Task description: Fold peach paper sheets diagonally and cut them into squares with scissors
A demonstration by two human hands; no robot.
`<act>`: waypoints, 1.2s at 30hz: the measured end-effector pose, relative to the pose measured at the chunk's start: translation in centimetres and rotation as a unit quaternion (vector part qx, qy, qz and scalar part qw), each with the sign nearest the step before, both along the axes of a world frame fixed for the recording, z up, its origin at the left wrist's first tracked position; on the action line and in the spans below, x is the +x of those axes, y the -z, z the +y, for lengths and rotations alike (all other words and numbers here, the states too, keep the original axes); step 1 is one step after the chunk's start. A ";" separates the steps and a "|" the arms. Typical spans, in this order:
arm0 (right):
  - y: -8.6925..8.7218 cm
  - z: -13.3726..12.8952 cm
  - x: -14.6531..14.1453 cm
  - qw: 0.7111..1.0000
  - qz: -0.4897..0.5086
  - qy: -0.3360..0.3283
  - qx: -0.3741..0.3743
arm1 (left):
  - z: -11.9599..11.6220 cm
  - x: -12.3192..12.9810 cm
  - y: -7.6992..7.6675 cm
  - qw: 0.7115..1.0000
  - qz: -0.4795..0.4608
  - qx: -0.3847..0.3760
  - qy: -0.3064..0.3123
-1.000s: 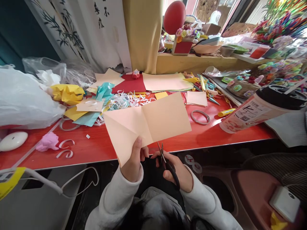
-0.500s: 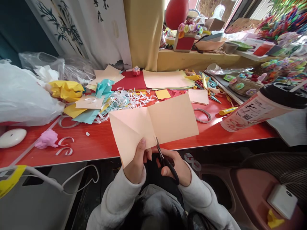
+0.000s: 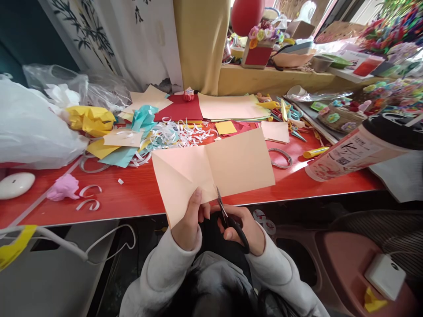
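Observation:
A large peach sheet of paper (image 3: 241, 165) with a crease down its middle is held up just over the table's front edge. My left hand (image 3: 191, 213) pinches its lower left part, thumb on top and fingers beneath. In my right hand (image 3: 246, 226) is a pair of black-handled scissors (image 3: 235, 228), my fingers wrapped around the handles. The blades point up and away from me and lie at the paper's lower edge, close to the crease. How far they have cut into it I cannot make out.
Curled white paper strips (image 3: 178, 134) and coloured scraps lie behind the sheet on the red table (image 3: 132, 189). A lidded drink cup (image 3: 350, 152) leans at the right. Left are a white plastic bag (image 3: 33, 127) and crumpled pink paper (image 3: 64, 187). A grey ring (image 3: 280, 158) lies near the sheet.
The scissors and my right hand have shifted very slightly right. The paper stays in my left hand, nearly unmoved; the whole view has shifted a little.

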State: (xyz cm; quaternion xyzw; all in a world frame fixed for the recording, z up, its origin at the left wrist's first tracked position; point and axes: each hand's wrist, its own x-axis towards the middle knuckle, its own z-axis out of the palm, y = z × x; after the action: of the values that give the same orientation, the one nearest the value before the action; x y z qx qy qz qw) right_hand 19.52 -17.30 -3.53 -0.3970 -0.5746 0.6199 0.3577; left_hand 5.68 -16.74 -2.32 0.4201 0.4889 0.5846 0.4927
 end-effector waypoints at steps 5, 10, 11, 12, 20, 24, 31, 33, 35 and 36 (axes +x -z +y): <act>-0.3 -0.2 -0.2 1.000 -0.011 0.010 -0.006 | 0.2 -0.1 0.1 1.000 -0.009 -0.007 0.002; -0.1 -0.4 -0.5 0.999 -0.025 0.036 0.009 | 0.2 -0.3 0.2 1.000 -0.010 -0.011 0.003; 0.0 -0.4 -0.5 0.999 -0.027 0.040 0.011 | 0.2 -0.3 0.2 1.000 -0.010 -0.011 0.004; 0.0 -0.5 -0.5 0.999 -0.030 0.042 0.012 | 0.2 -0.4 0.2 1.000 -0.011 -0.009 0.005; 0.3 -0.7 -0.8 0.997 -0.051 0.062 0.016 | 0.3 -0.3 0.2 0.999 -0.007 -0.031 0.002; 0.3 -0.7 -0.9 0.996 -0.053 0.066 0.016 | 0.3 -0.3 0.3 1.000 -0.005 -0.027 0.001; 0.3 -0.7 -1.0 0.994 -0.058 0.087 0.011 | 0.5 -0.1 0.5 0.999 -0.006 -0.032 0.003; 0.3 -0.7 -1.1 0.994 -0.057 0.090 0.008 | 0.5 -0.1 0.8 1.000 0.018 -0.016 0.018; 0.4 -0.7 -1.1 0.995 -0.055 0.088 0.007 | 0.6 0.0 1.3 0.999 0.029 -0.005 0.017; 0.4 -0.7 -1.1 0.995 -0.055 0.086 0.008 | 0.6 0.1 1.5 1.000 0.028 -0.007 0.009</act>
State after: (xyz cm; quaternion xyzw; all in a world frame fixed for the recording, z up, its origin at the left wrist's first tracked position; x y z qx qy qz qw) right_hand 18.44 -18.03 -3.93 -0.4754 -0.5620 0.5598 0.3804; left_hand 5.74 -16.16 -3.79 0.4374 0.5026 0.5648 0.4869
